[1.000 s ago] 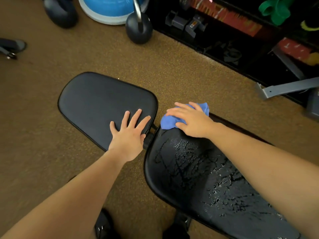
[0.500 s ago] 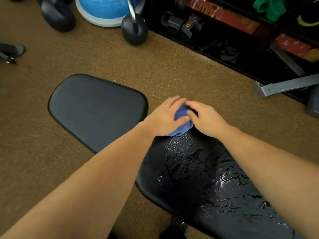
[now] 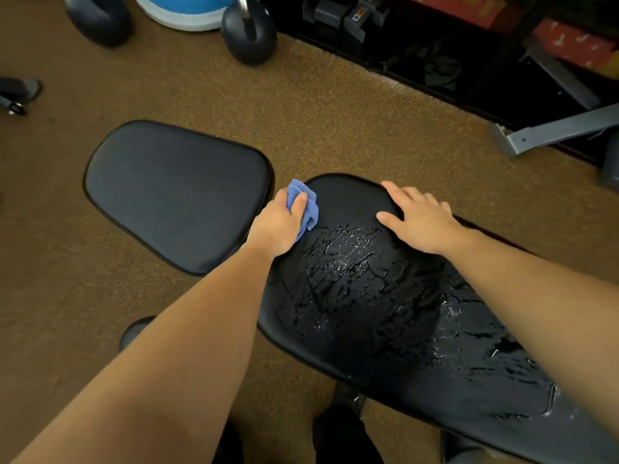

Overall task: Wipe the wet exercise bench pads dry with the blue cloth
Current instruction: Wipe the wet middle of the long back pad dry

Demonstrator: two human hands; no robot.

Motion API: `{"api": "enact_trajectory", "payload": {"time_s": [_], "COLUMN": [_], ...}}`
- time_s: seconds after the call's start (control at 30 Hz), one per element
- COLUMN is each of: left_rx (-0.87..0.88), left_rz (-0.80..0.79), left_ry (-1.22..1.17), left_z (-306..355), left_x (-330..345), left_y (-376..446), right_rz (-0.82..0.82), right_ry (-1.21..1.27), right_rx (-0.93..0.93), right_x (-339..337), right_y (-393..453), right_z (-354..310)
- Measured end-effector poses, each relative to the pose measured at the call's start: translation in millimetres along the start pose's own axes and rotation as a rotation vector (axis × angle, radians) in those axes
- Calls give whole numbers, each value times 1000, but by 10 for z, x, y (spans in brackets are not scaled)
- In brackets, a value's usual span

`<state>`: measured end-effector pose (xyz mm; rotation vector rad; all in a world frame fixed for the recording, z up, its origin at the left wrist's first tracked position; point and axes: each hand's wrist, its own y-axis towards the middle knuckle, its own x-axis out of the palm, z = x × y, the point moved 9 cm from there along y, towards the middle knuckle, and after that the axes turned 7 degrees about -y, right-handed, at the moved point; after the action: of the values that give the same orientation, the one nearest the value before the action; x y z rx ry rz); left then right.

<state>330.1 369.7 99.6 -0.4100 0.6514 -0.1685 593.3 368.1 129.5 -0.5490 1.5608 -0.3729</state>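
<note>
Two black bench pads lie below me. The seat pad (image 3: 174,192) on the left looks matte, with no water showing. The long back pad (image 3: 368,313) on the right is covered in water streaks and beads. My left hand (image 3: 278,226) grips the bunched blue cloth (image 3: 306,205) at the back pad's upper left corner, by the gap between the pads. My right hand (image 3: 418,219) rests flat with spread fingers on the back pad's upper end, apart from the cloth.
Brown speckled floor surrounds the bench. Two black kettlebells (image 3: 249,35) and a blue balance dome (image 3: 187,11) stand at the top left. A dark equipment rack (image 3: 469,45) and a grey metal frame foot (image 3: 549,132) are at the upper right. My shoes (image 3: 345,426) show below.
The cloth passed from my right hand to my left hand. My left hand left the seat pad and now holds the cloth; my right hand moved right onto the back pad.
</note>
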Motion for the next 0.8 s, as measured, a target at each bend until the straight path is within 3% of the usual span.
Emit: {"api": "enact_trajectory", "payload": {"time_s": [0.27, 0.67, 0.73, 0.8], "left_rx": [-25, -271, -290, -317], "left_rz": [121, 285, 330, 365], "left_ry": [-53, -207, -214, -215], "left_z": [-221, -586, -602, -621], "left_x": [-97, -85, -67, -46], "left_y": [-478, -1141, -1248, -1353], "right_rz": [1, -12, 80, 288], "right_ry": [7, -19, -45, -50], "right_rx": [22, 79, 70, -16], "right_x": [-9, -50, -125, -276], "right_y": [-45, -118, -157, -257], "right_z": [-19, -61, -139, -338]}}
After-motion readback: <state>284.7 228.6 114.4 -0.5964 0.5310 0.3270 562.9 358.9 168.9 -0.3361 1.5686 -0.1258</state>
